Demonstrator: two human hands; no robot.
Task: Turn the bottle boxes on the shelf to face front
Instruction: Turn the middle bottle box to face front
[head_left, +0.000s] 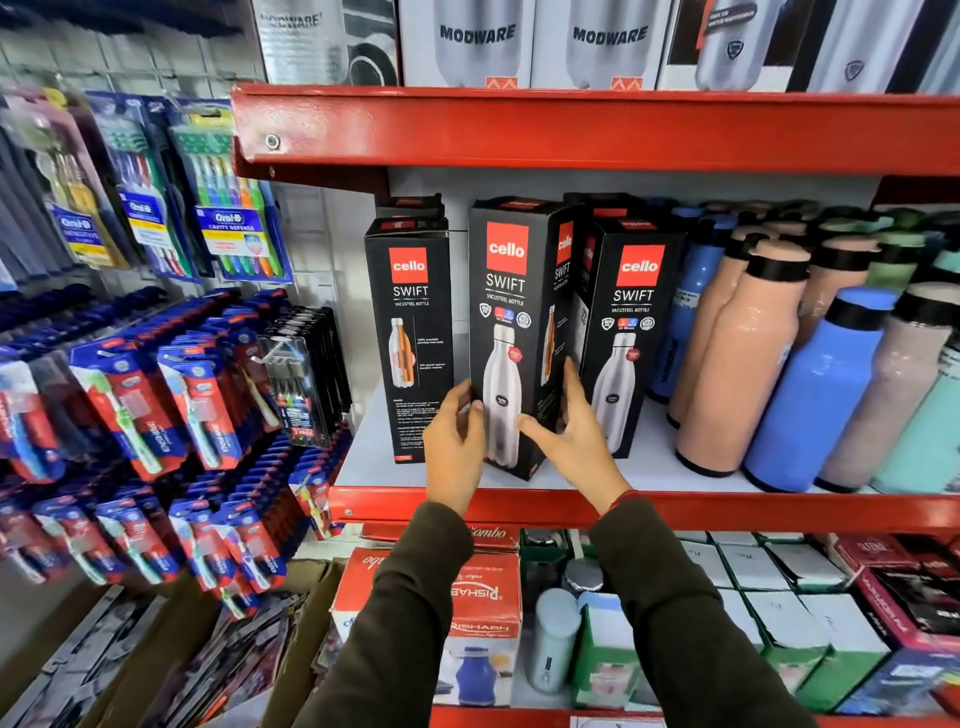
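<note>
Three black Cello Swift bottle boxes stand in the front row on the white shelf board (649, 470), with at least two more partly hidden behind them. All are tall, square-section cartons of matte printed card, each with a red logo panel.

The left box (410, 332) stands upright and shows a panel with an orange cutaway bottle and small text. The right box (626, 332) stands upright and shows a silver bottle.

I hold the middle box (511, 322) between both hands. My left hand (454, 447) presses its fingers on the left edge near the base; my right hand (576, 441) lies with the thumb across the lower front and the fingers on the right side. The hands are apart, clamped on this box. It sits slightly angled, with its front and right side panels both visible.

To the right, loose bottles crowd the shelf: smooth, cylindrical, glossy, in peach (737, 364), blue (815, 395) and mint, each with a dark collar band. The exact count cannot be determined.

The shelf edges (571, 130) are red painted metal. Blister-packed toothbrushes (228, 208) hang at far left.
</note>
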